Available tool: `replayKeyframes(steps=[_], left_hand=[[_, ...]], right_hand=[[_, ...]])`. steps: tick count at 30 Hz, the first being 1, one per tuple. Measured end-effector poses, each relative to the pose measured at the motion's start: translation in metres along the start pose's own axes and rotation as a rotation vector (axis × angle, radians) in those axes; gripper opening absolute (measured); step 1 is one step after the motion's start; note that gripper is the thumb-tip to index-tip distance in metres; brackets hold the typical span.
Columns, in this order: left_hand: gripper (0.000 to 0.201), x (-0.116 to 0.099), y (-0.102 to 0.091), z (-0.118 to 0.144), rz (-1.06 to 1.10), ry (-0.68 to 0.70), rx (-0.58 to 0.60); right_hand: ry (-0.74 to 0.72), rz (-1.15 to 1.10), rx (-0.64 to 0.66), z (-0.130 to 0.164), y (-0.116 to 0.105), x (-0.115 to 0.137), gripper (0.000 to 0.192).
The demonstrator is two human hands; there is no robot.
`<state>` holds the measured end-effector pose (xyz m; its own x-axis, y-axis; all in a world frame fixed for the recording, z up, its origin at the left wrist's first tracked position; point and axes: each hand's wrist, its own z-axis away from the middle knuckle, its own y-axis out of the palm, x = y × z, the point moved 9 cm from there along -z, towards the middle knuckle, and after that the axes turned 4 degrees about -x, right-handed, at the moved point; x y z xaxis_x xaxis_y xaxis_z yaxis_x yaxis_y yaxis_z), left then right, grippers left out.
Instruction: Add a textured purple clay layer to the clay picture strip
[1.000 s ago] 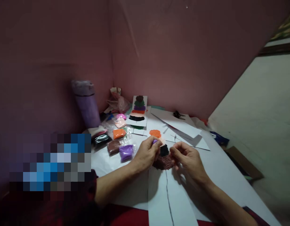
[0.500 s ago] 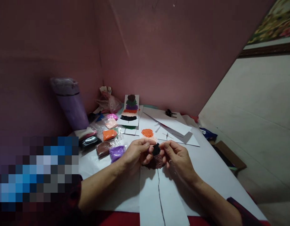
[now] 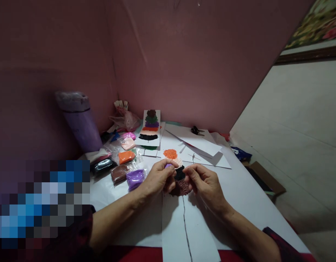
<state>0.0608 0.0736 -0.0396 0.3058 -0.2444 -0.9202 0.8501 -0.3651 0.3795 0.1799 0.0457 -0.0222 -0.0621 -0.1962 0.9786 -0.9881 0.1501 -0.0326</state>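
My left hand (image 3: pixel 161 176) is closed, thumb against fingers, on a small bit of purple clay (image 3: pixel 168 166). Opposite it, my right hand (image 3: pixel 202 178) is pinched, its fingertips at the edge of the black clay; whether anything is between them is too small to see. Beneath both hands lies a white paper strip (image 3: pixel 188 229) with a dark line drawn down it. Textured clay patches cover its upper part: orange (image 3: pixel 170 154), peach (image 3: pixel 179 162), black (image 3: pixel 180 173) and brown (image 3: pixel 181 187). My fingers partly hide the lower patches.
Bagged clay lies at the left: purple (image 3: pixel 135 179), brown (image 3: pixel 120 174), orange (image 3: pixel 126 157) and black (image 3: pixel 104 166). A purple bottle (image 3: pixel 82 125) stands behind. Further back are a card with coloured bands (image 3: pixel 148 142), folded white paper (image 3: pixel 200 143) and keys (image 3: pixel 196 131).
A bit of purple clay now shows in my left fingers. My left hand has shifted slightly up and left, uncovering more of the peach and black clay. My right hand stays nearly in place.
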Motion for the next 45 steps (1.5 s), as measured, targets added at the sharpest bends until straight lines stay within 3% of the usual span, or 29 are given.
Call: replayKeyframes(steps=[7,13,20,27,30,36,41,45], left_hand=[[0.029,-0.002,0.004,0.001,0.26,-0.035,0.029],[0.027,0.002,0.004,-0.003,0.241,-0.069,0.088],[0.023,0.002,0.001,-0.001,0.281,-0.051,0.047],[0.037,0.001,-0.002,-0.001,0.299,-0.069,-0.014],[0.036,-0.008,-0.016,-0.004,0.224,0.013,-0.128],[0.045,-0.048,-0.053,-0.003,0.058,0.35,-0.403],[0.04,-0.059,-0.062,-0.001,0.031,0.42,-0.462],[0.035,-0.056,-0.054,0.001,-0.099,0.431,-0.422]], right_hand=[[-0.044,0.022,0.002,0.001,0.0,0.005,0.03],[-0.087,0.044,-0.037,0.001,-0.005,0.012,0.028],[-0.117,0.056,-0.056,0.002,-0.008,0.014,0.027],[-0.356,0.173,-0.084,0.006,-0.014,0.027,0.019],[-0.368,0.144,-0.163,0.006,-0.022,0.029,0.016],[-0.38,0.05,-0.266,0.005,-0.032,0.033,0.016],[-0.38,0.062,-0.242,0.006,-0.03,0.033,0.016],[-0.388,0.093,-0.229,0.007,-0.028,0.034,0.016]])
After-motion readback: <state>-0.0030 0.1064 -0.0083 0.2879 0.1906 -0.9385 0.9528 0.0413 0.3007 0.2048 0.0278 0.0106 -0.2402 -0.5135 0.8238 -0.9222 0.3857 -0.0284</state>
